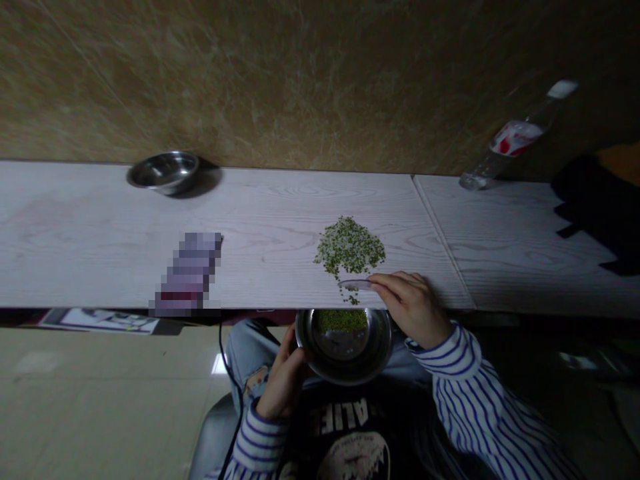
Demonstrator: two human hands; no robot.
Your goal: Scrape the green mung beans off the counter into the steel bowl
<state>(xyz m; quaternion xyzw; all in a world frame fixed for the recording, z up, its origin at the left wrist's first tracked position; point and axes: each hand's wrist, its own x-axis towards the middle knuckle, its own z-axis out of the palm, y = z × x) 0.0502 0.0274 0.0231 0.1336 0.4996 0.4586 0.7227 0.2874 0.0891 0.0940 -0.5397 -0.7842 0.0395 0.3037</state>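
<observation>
My left hand grips the left rim of a steel bowl, thumb on the edge. The bowl sits below the table's front edge, over my lap, with small green beans inside. Between thumb and fingers, my right hand pinches a thin, pale, slightly curved strip, seen nearly edge-on; its exact kind is unclear. A loose pile of green beans mixed with white grains lies on the table just beyond the strip. Some beans lie between the strip and the table edge, above the bowl.
On the white wood-grain table, a second steel bowl stands back left. A blurred-out flat object lies nearer. A clear bottle with a white cap stands back right, beside a dark cloth item. A cable hangs at front left.
</observation>
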